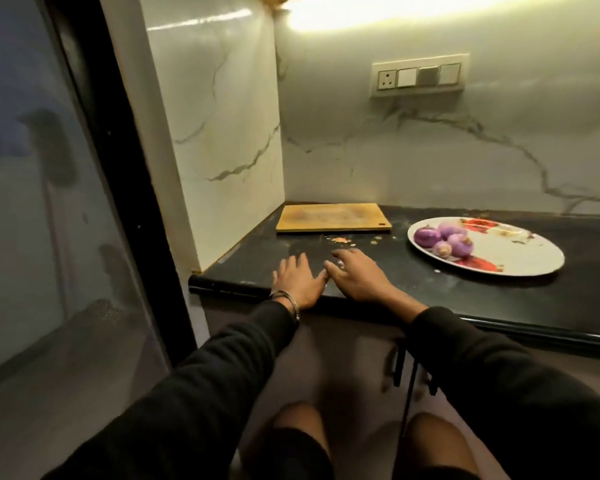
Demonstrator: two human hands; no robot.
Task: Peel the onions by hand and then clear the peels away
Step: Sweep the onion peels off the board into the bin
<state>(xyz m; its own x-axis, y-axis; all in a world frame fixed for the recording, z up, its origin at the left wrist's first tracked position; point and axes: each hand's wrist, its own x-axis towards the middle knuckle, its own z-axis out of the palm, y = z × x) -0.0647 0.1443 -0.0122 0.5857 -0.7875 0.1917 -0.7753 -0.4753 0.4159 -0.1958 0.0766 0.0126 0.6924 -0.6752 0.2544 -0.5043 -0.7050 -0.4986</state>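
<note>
Both hands lie flat near the front edge of the dark tabletop (pixel 378 306). The left hand (pixel 300 284) has its fingers straight and spread, palm down, grasping nothing. The right hand (pixel 355 275) lies just beside it, fingers extended and slightly arched over the surface; its grip also appears released. The two hands touch or nearly touch at the inner fingers. This posture fits a sweeping action: flat palms gather loose fragments toward the edge.

The peeled onions (pixel 444 240), purple and glossy, sit in a cluster on the left part of the plate (pixel 520 261), well apart from the hands. Placement there keeps them out of the area being cleared. By this layout, peeling looks finished and clearing is the step in hand.

A few peel scraps (pixel 444 240) remain between the hands and the cutting board (pixel 333 218), which lies flat in the back corner against the wall.

Limits of view:
- Whether any peel lies under either palm cannot be determined.
- Pale specks at the right fingertips may be scraps; too small to confirm.
- No bin or peel container is visible.
- The plate's printed pattern makes any residue on it hard to distinguish.
</note>
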